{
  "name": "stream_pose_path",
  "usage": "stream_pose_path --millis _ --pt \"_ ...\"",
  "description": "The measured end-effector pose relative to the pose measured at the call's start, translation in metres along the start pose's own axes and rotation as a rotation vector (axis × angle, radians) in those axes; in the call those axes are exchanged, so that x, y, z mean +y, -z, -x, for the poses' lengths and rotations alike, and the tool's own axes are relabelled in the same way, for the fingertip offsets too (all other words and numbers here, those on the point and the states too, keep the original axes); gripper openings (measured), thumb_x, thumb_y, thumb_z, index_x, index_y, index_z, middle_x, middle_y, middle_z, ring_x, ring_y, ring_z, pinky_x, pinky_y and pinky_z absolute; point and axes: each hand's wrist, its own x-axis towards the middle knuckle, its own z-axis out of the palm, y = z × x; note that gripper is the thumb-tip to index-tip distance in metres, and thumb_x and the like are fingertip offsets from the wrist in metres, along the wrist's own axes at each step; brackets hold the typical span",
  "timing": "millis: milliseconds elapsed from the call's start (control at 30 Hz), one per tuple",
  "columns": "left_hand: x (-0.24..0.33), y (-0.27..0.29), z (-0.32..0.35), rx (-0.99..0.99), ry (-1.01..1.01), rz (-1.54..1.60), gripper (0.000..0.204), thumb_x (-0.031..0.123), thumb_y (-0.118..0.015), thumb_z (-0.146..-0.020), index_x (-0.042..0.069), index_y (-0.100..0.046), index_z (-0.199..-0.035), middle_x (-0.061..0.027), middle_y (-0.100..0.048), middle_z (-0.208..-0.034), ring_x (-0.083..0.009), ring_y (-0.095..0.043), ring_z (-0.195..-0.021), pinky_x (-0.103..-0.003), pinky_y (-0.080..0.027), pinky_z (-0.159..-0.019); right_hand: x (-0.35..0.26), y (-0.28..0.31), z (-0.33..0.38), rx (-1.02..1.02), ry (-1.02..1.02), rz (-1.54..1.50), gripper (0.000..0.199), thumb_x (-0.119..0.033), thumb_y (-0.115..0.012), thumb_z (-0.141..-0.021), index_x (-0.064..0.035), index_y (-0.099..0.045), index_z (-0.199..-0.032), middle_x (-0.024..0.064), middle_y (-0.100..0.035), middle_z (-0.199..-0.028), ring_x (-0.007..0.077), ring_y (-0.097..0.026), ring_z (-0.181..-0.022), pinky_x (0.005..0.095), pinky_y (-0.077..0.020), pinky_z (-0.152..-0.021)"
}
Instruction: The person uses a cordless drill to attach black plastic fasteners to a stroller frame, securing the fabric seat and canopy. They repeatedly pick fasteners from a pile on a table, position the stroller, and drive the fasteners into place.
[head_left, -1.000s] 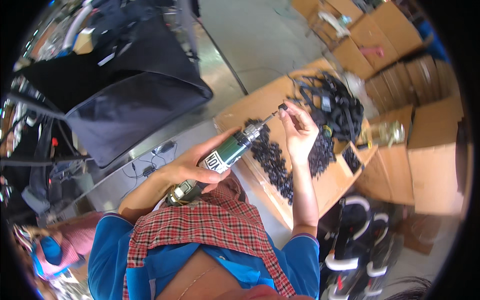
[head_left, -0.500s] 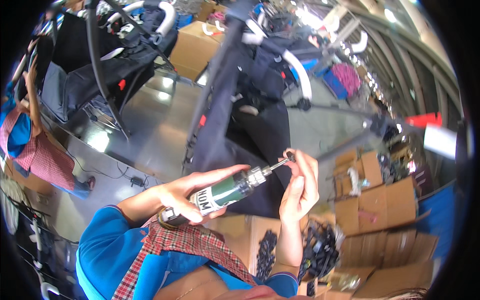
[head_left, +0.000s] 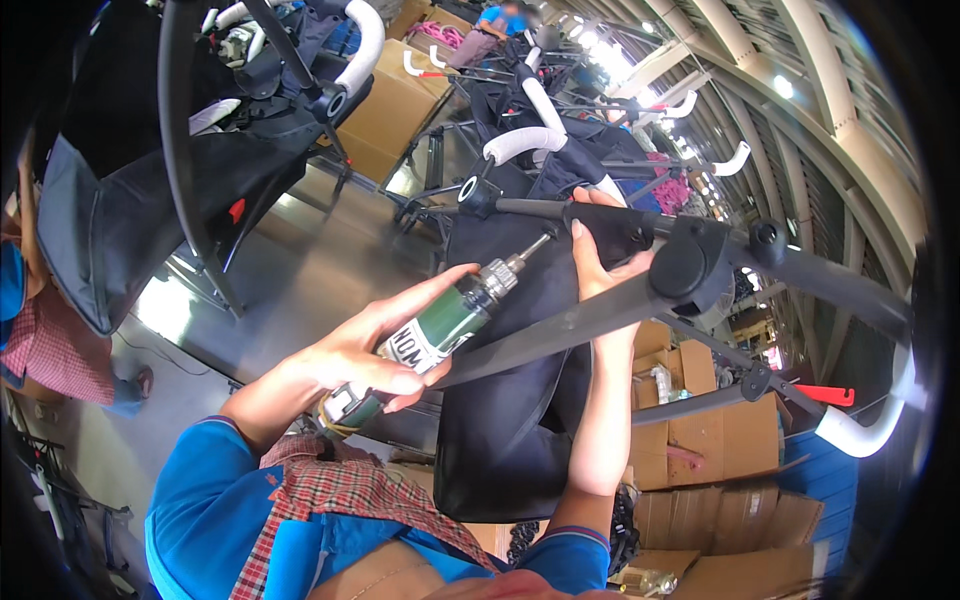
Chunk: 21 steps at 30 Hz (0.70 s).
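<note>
My left hand (head_left: 370,360) is wrapped around a green electric screwdriver (head_left: 440,330), its bit tilted up to the right. A small dark screw (head_left: 550,231) seems to sit at the bit's tip, close to the black fabric. With my right hand (head_left: 600,262) I grip the stroller frame tube (head_left: 535,208) where black fabric wraps it; the thumb shows in front and some fingers are hidden behind. The stroller's black fabric seat (head_left: 500,440) hangs below, and a dark joint (head_left: 690,262) is just right of that hand.
Another black stroller (head_left: 200,190) stands at the left, beside a person in a checked apron (head_left: 70,330). Cardboard boxes (head_left: 730,430) are stacked at the right. A large carton (head_left: 390,110) and more strollers with white-wrapped handles (head_left: 525,143) stand farther back.
My right hand has left the bit's tip and taken hold of the frame tube, farther up. The stroller frame now lies across the view, and the screwdriver has moved up slightly.
</note>
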Motion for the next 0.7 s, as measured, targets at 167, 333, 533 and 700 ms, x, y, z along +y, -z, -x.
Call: stream_pose_path --millis 167,333,533,700 --pt "0.001 0.007 -0.023 -0.05 0.054 0.022 0.113 0.01 -0.079 -0.068 0.014 -0.007 -0.155 -0.0136 -0.055 -0.085 -0.0171 -0.057 -0.056 -0.028 -0.047 -0.047 -0.003 0.007 -0.002 -0.086 -0.051 0.102 0.043 0.011 -0.055 -0.082 0.0046 -0.056 -0.124 0.0132 -0.066 -0.118 0.0161 -0.062 -0.108 0.0286 -0.045 -0.098" --pt "-0.003 0.002 -0.027 -0.015 0.027 0.021 0.112 0.011 -0.078 -0.068 0.013 -0.008 -0.154 -0.014 -0.055 -0.088 -0.017 -0.058 -0.06 -0.027 -0.047 -0.047 0.002 0.009 -0.002 -0.095 -0.037 0.065 0.042 0.011 -0.053 -0.083 0.005 -0.055 -0.124 0.0138 -0.066 -0.118 0.0164 -0.062 -0.108 0.0289 -0.0448 -0.098" --pt "0.002 0.0 -0.029 0.009 0.038 -0.015 0.108 0.011 -0.076 -0.069 0.011 -0.009 -0.154 -0.0136 -0.057 -0.086 -0.0168 -0.058 -0.057 -0.026 -0.047 -0.048 0.006 0.004 0.0 -0.068 -0.041 0.037 0.041 0.011 -0.053 -0.084 0.0057 -0.055 -0.124 0.0144 -0.066 -0.118 0.0176 -0.061 -0.109 0.0298 -0.0441 -0.099" --pt "0.001 -0.011 -0.031 0.045 0.012 -0.046 0.105 0.005 -0.074 -0.071 0.012 -0.01 -0.154 -0.0143 -0.058 -0.084 -0.0165 -0.058 -0.056 -0.027 -0.047 -0.048 0.006 0.001 0.0 -0.036 -0.024 0.09 0.04 0.011 -0.052 -0.084 0.0069 -0.055 -0.124 0.0144 -0.066 -0.117 0.018 -0.061 -0.109 0.0301 -0.0441 -0.099"
